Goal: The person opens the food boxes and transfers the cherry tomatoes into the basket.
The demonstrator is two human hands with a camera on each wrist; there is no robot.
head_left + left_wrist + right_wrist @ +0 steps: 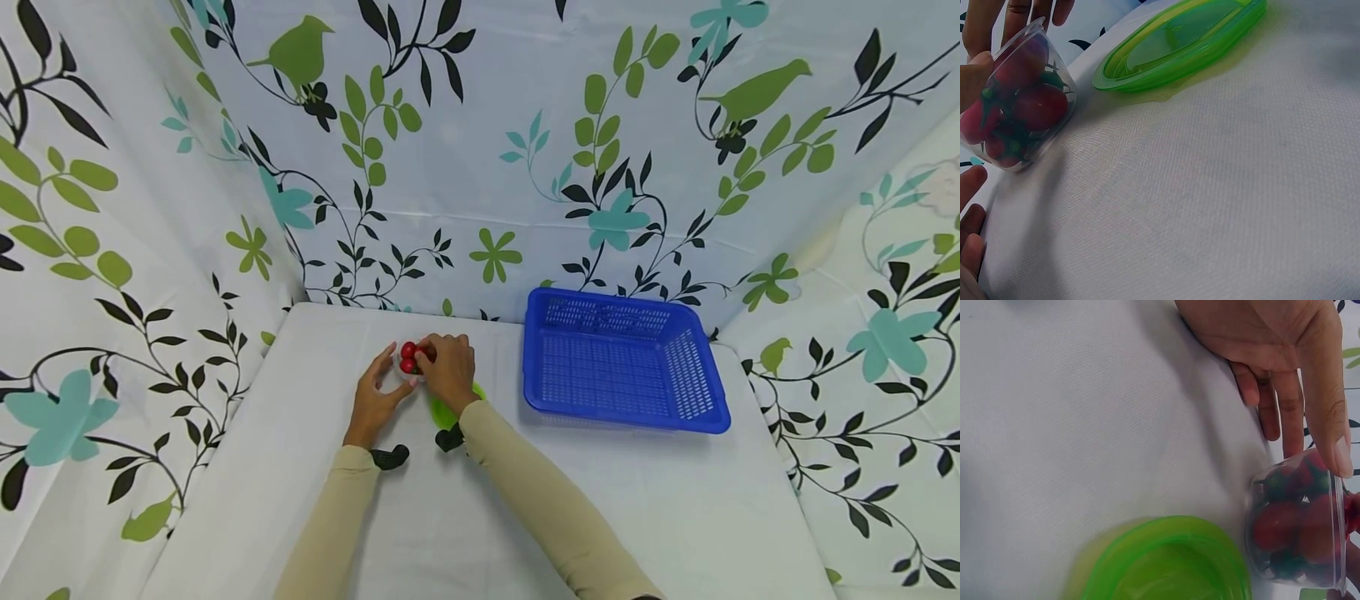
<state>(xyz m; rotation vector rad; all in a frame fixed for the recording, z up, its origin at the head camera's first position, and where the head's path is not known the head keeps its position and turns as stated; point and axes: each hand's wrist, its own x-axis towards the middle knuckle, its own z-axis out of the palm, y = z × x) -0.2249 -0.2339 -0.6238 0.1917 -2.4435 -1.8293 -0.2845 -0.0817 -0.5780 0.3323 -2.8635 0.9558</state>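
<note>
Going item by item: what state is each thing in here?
Clear cup: uncovered, holding tomatoes.
Tomatoes: red, green stems attached.
Green dish: lying on the table.
Blue basket: upright, empty.
Left hand: thumb touching the cup's rim.
Right hand: fingers at the cup's opening; whether it pinches a tomato is unclear.

Green lid [442, 413] partly behind right hand [450, 367]

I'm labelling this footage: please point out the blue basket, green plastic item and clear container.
Blue basket [607, 371], head view: bare floor.
Green plastic item [1175, 44], left wrist view: middle.
Clear container [1338, 537], right wrist view: rim.
</note>
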